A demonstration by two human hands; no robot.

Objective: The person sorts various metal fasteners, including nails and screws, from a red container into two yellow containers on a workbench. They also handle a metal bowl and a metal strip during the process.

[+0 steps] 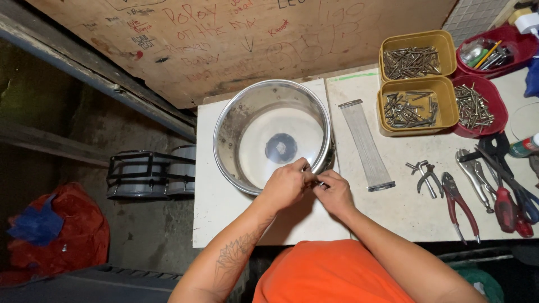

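A shiny metal drum shell (pixel 236 112) stands open side up on the white table (pixel 219 219). My left hand (pixel 286 184) and my right hand (pixel 335 193) meet at the shell's near rim, fingers pinched together on a small metal part that is mostly hidden between them. A strip of snare wires (pixel 366 145) lies flat just right of the shell.
Two yellow trays (pixel 446 84) and a red bowl (pixel 499 104) of screws sit at the back right. Pliers (pixel 460 205), a drum key (pixel 425 175) and screwdrivers (pixel 505 205) lie at right. Another drum (pixel 149 174) and a red bag (pixel 62 233) rest on the floor at left.
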